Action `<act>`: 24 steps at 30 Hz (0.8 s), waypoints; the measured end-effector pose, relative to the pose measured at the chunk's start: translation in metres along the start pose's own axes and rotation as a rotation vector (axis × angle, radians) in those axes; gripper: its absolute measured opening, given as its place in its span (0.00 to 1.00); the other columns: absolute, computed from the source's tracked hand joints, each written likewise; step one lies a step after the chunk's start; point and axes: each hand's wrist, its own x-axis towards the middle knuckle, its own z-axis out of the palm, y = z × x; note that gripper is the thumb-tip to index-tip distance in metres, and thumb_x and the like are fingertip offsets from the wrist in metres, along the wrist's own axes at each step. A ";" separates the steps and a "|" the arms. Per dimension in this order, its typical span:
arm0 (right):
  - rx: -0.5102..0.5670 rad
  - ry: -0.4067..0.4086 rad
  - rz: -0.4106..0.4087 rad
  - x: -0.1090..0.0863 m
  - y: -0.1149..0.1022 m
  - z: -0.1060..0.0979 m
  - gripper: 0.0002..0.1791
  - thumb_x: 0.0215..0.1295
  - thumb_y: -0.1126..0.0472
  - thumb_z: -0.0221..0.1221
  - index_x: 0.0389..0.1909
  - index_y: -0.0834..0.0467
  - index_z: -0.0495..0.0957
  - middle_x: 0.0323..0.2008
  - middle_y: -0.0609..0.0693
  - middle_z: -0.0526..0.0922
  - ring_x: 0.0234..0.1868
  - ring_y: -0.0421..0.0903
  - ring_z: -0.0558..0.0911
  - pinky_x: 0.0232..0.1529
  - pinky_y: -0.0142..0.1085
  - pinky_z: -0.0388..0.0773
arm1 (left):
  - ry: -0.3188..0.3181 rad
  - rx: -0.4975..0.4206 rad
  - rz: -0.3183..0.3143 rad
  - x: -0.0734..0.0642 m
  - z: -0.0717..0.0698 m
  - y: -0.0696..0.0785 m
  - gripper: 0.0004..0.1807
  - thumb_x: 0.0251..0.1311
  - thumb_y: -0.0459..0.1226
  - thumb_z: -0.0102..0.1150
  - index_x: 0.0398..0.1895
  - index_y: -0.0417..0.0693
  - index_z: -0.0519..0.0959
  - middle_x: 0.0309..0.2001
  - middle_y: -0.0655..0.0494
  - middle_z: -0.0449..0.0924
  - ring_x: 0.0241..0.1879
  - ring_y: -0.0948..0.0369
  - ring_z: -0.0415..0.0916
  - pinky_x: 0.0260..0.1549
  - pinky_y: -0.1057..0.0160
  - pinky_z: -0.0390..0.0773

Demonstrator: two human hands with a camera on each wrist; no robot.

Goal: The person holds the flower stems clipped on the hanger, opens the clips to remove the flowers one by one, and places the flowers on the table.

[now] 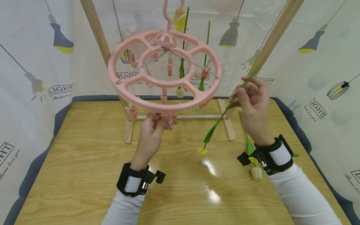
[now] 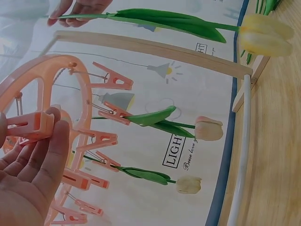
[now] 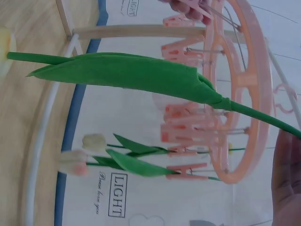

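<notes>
A pink round clip hanger (image 1: 168,108) hangs above the table, with pink clothespins around its rings. At its front rim, my left hand (image 1: 149,134) pinches one clothespin (image 1: 170,122) between thumb and fingers. To the right of the hanger, my right hand (image 1: 255,107) holds an artificial yellow tulip (image 1: 209,134) by its green stem. The bloom points down and left, apart from the hanger. Two pale tulips hang head down from clothespins on the far side: one pinkish bloom (image 2: 209,128) and one cream bloom (image 2: 189,185) in the left wrist view.
On the table (image 1: 84,175), a white tulip (image 1: 256,173) lies beneath my right wrist, partly hidden by the wrist strap. A wooden stand (image 1: 227,128) with a white crossbar (image 1: 197,117) stands behind. A lamp-printed curtain (image 1: 36,125) surrounds the table.
</notes>
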 end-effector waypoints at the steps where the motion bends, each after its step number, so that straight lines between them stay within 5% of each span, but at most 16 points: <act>1: -0.001 0.013 -0.008 0.001 -0.001 -0.003 0.14 0.71 0.73 0.47 0.55 0.63 0.67 0.32 0.51 0.77 0.30 0.46 0.79 0.27 0.29 0.84 | 0.001 -0.001 0.000 0.000 0.000 0.000 0.13 0.73 0.29 0.43 0.53 0.28 0.69 0.42 0.30 0.78 0.38 0.62 0.81 0.36 0.72 0.83; 10: 0.015 0.129 -0.038 0.014 -0.010 -0.024 0.12 0.70 0.74 0.47 0.53 0.66 0.68 0.30 0.54 0.77 0.30 0.48 0.78 0.25 0.30 0.84 | 0.007 -0.002 -0.005 -0.001 0.000 0.000 0.14 0.73 0.30 0.43 0.54 0.28 0.69 0.42 0.25 0.78 0.37 0.65 0.81 0.35 0.74 0.83; 24: -0.066 0.231 -0.087 0.034 -0.011 -0.057 0.12 0.68 0.73 0.52 0.51 0.66 0.70 0.28 0.55 0.77 0.26 0.48 0.79 0.21 0.28 0.83 | 0.012 0.013 0.001 -0.001 0.001 0.000 0.13 0.73 0.31 0.44 0.53 0.28 0.69 0.40 0.31 0.79 0.35 0.62 0.81 0.32 0.74 0.82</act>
